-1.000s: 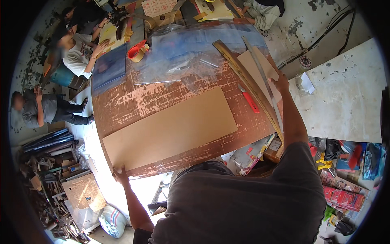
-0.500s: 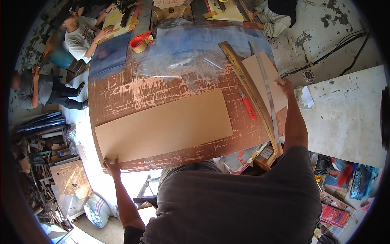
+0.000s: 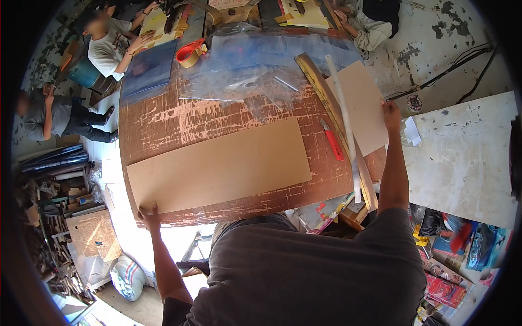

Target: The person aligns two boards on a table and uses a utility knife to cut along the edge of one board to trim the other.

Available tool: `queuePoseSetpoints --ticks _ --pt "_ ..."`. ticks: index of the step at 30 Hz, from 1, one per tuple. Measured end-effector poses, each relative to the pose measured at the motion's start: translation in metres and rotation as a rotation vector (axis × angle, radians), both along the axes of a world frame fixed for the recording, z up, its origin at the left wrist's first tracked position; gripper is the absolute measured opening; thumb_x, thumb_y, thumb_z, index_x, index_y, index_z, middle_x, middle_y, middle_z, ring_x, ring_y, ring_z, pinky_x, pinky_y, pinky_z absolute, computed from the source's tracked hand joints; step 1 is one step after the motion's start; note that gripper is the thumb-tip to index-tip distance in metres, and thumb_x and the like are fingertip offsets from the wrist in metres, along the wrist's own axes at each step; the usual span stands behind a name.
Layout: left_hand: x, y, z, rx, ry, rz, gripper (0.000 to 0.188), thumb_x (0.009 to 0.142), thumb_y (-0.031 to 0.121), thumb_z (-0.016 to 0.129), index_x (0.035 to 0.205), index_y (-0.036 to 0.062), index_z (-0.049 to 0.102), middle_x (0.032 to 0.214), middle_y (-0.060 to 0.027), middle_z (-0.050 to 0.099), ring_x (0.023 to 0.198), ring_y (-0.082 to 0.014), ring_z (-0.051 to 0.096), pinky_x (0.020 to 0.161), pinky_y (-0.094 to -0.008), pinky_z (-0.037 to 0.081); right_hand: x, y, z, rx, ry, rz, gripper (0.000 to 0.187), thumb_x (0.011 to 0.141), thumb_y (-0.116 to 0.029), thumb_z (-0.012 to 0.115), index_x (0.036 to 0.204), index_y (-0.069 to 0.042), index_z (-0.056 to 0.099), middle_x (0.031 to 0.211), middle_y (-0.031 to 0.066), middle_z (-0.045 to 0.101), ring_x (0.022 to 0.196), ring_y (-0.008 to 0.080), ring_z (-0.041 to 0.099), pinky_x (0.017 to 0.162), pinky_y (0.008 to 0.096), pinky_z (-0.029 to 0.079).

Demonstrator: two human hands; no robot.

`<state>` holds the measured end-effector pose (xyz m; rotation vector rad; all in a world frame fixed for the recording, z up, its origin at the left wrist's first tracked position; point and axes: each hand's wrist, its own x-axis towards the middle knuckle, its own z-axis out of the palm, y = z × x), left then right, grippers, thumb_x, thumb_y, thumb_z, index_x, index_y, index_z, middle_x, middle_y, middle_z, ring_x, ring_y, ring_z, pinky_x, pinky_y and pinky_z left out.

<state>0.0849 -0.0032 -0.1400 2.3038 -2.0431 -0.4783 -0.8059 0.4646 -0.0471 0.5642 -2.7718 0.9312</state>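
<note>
A long brown cardboard sheet [image 3: 223,165] lies across the near part of the worktable. My left hand [image 3: 149,215] is closed at its near left corner, fingertips on the sheet; part of the grip is hidden. My right hand [image 3: 391,115] pinches the right edge of a smaller brown cardboard piece [image 3: 359,106] at the table's right side. A metal ruler [image 3: 343,119] lies over that piece's left edge, beside a long worn wooden strip [image 3: 331,119]. Left of the strip rests a red cutter knife [image 3: 332,141].
Clear plastic sheets [image 3: 239,70] cover the table's far part, with a red tape dispenser [image 3: 189,54] among them. Co-workers [image 3: 109,51] are at the far left, left and far right. A pale board [image 3: 462,157] stands right of the table; scrap wood [image 3: 54,233] is piled at left.
The metal ruler has shifted left, against the wooden strip. The smaller cardboard piece has moved right, and my right hand has moved slightly right with it. My left hand stays at its corner.
</note>
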Motion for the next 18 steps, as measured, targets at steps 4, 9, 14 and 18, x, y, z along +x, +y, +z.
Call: queuePoseSetpoints --ticks 4,9,14,18 --pt "0.002 0.001 -0.001 -0.018 -0.013 -0.004 0.098 0.086 0.066 0.059 0.155 0.0071 0.022 0.159 -0.0230 0.016 0.142 -0.0411 0.031 0.106 -0.0610 0.035 0.003 -0.008 0.009 -0.023 0.028 -0.006 0.045 0.088 -0.046 0.070 0.085 -0.002 0.063 0.071 0.0144 0.062 0.066 0.0287 0.057 0.065 0.0406 0.046" --pt "-0.001 -0.004 -0.015 -0.014 0.022 0.019 0.096 0.086 0.066 0.059 0.155 0.0092 0.023 0.160 -0.0226 0.016 0.144 -0.0402 0.030 0.107 -0.0594 0.035 -0.001 -0.006 0.027 0.054 0.100 -0.082 0.043 0.088 -0.047 0.069 0.087 -0.004 0.065 0.075 0.0159 0.064 0.070 0.0360 0.060 0.067 0.0439 0.047" --pt "0.011 -0.004 -0.028 -0.094 -0.037 0.018 0.095 0.084 0.065 0.063 0.155 0.0134 0.025 0.160 -0.0202 0.019 0.143 -0.0399 0.031 0.106 -0.0571 0.037 0.001 -0.007 0.067 0.139 0.229 -0.129 0.045 0.090 -0.052 0.064 0.094 -0.007 0.066 0.084 0.0178 0.068 0.082 0.0406 0.065 0.073 0.0478 0.049" --pt "0.021 -0.002 -0.026 -0.124 -0.039 0.022 0.092 0.080 0.059 0.072 0.151 0.0148 0.032 0.157 -0.0180 0.026 0.136 -0.0409 0.040 0.102 -0.0541 0.044 0.023 -0.018 0.109 0.154 0.411 -0.192 0.049 0.093 -0.056 0.058 0.105 -0.009 0.067 0.093 0.0182 0.070 0.090 0.0422 0.066 0.077 0.0490 0.050"
